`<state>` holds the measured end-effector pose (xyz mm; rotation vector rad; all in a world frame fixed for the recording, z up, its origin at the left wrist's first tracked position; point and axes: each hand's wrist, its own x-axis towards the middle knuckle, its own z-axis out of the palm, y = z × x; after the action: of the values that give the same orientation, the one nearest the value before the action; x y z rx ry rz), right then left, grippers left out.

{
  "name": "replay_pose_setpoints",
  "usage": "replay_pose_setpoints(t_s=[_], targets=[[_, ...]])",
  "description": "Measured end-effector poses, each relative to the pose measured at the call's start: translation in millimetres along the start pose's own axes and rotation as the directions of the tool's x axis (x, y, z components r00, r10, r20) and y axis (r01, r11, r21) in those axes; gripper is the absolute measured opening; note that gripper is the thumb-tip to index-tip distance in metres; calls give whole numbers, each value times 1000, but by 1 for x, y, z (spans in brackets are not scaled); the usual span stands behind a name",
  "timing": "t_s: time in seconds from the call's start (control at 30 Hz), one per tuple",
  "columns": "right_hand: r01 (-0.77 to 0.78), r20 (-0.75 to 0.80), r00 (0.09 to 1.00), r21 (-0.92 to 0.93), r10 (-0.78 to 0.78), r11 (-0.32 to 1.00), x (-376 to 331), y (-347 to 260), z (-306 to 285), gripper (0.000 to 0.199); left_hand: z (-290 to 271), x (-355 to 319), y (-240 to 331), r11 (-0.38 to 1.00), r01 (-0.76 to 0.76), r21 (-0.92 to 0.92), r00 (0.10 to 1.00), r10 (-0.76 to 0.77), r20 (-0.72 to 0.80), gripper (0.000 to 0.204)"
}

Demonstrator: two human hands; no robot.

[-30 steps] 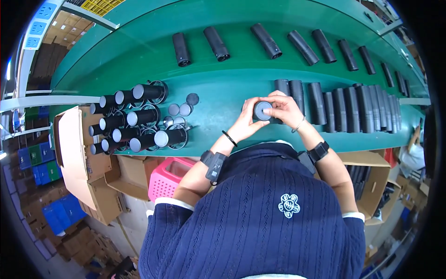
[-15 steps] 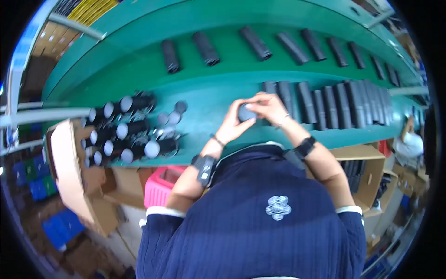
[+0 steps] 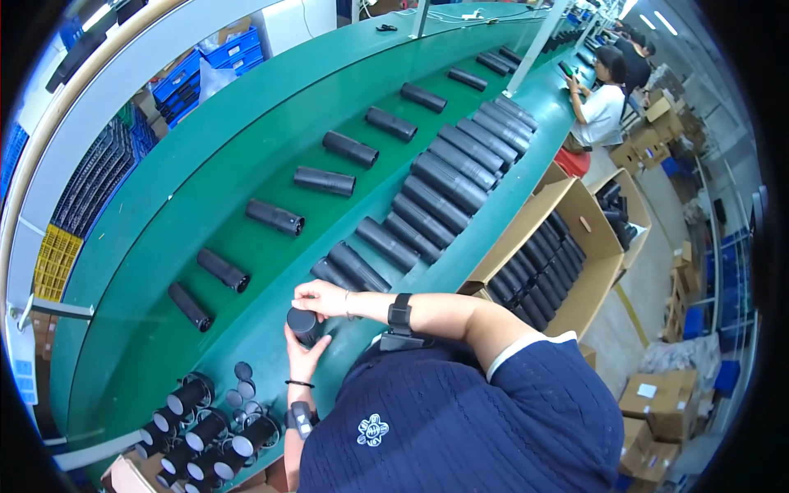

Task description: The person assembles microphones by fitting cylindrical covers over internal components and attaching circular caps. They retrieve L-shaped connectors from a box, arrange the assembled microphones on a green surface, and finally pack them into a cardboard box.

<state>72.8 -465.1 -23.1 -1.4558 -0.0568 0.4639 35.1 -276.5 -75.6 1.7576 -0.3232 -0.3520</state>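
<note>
A black cylinder with a flat round dark top stands upright between my hands. My left hand is wrapped around its lower side, with the thumb on the right. The closed fingers of my right hand press at the far rim of its top; my palm hides part of that edge. Just beyond my right hand, a row of black tubes lies along the near green bench. Several small round dark caps sit at the lower left, beside a group of black cylinders with pale round ends.
Spaced black tubes lie on the green belt beyond the bench. An open cardboard box filled with black tubes stands at the right. A co-worker in white is farther along the bench. A metal post rises near there.
The view has swung to the right, bringing the co-worker and the tube-filled box into fuller sight. Both hands stay on the cylinder, whose side now shows more.
</note>
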Motion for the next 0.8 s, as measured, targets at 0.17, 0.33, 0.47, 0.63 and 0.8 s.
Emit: replay_pose_setpoints(t_s=[0.17,0.33,0.47,0.63,0.8], targets=[[-84,81,994,75,77,994,-3,-14,10,29,-25,12,-23,946,41,-323,973,-111,-203,66],[-94,13,995,-50,95,994,-35,-26,-30,28,-101,62,7,745,-219,-630,792,-241,-561,72],[-159,66,985,-31,161,987,-61,-7,-46,22,-185,87,-16,974,-1,-225,484,-196,-853,100],[-224,-133,966,3,223,975,-90,-10,-66,20,-250,127,-26,592,786,177,306,-124,-944,82],[-216,-303,934,-51,191,975,-125,-13,-93,23,-285,154,-51,131,979,155,171,-123,-977,70]])
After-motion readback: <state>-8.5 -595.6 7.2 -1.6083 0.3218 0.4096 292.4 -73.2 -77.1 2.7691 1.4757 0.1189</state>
